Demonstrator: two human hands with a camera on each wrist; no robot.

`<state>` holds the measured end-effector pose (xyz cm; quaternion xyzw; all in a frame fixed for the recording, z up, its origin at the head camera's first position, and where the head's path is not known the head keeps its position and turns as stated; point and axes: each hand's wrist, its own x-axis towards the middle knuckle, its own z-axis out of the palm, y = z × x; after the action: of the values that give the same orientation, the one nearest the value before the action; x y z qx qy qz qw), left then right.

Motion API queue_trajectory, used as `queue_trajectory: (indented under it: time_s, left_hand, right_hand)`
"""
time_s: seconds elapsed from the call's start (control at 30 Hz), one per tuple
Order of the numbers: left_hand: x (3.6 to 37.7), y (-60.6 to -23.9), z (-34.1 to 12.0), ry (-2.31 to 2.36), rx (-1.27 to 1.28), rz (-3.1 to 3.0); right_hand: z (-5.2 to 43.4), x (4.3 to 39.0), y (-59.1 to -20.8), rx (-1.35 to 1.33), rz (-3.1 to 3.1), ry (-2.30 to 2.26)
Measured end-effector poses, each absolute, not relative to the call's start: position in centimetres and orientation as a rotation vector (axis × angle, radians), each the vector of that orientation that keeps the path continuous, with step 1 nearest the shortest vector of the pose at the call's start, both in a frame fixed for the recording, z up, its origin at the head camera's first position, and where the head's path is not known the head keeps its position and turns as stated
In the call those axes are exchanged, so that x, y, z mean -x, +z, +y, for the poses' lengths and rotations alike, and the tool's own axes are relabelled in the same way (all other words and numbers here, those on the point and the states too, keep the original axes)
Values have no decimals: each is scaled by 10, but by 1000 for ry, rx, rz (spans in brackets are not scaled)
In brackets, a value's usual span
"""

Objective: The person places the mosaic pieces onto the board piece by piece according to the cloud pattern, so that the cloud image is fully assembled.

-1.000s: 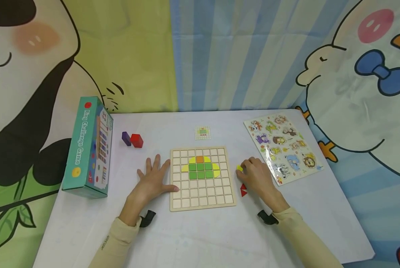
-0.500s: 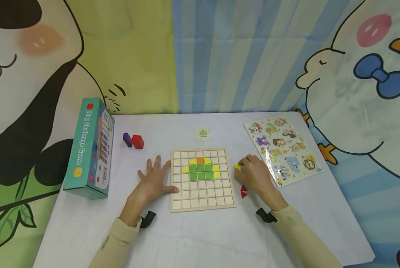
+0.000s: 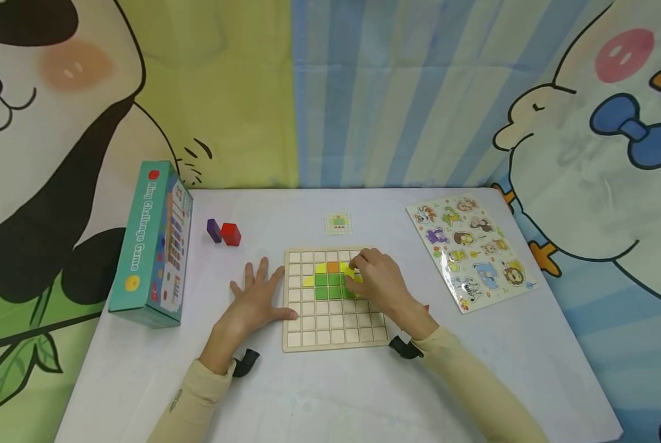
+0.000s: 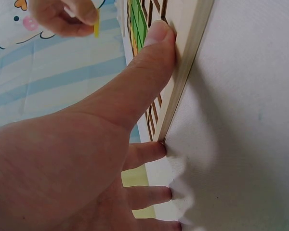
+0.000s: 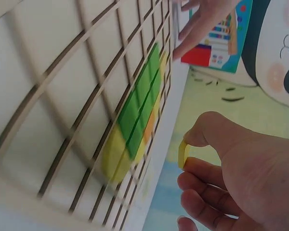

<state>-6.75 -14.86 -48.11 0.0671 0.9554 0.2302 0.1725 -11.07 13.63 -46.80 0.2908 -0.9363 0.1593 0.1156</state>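
Note:
A wooden grid board (image 3: 330, 333) lies flat on the white table, with green tiles (image 3: 330, 286), an orange tile (image 3: 333, 267) and yellow pieces in its upper middle. My left hand (image 3: 255, 289) rests flat on the table, fingers spread, thumb pressing the board's left edge (image 4: 185, 77). My right hand (image 3: 358, 274) hovers over the board's upper right part and pinches a small yellow piece (image 5: 183, 154) between thumb and forefinger, just above the green tiles (image 5: 139, 103). The yellow piece (image 4: 97, 29) also shows far off in the left wrist view.
A teal game box (image 3: 150, 246) stands at the left. A purple block (image 3: 213, 230) and a red block (image 3: 231, 234) lie behind the left hand. A small pattern card (image 3: 338, 223) sits behind the board, an animal puzzle (image 3: 469, 249) to the right. A red piece (image 3: 426, 306) peeks out beside my right wrist.
My right hand has moved left from the table beside the board to over the board, carrying the yellow piece. The left hand has stayed put.

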Motion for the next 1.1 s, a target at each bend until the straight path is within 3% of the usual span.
queue_trajectory:
  time_s: [0.47,1.1]
  left_hand:
    - [67,-480,-150,622,-206,2705]
    - [68,-480,-151,609,-220,2715]
  right_hand:
    - [75,103,-477,-1088,-2703,379]
    - [66,97,-493,-1137,-2715,333]
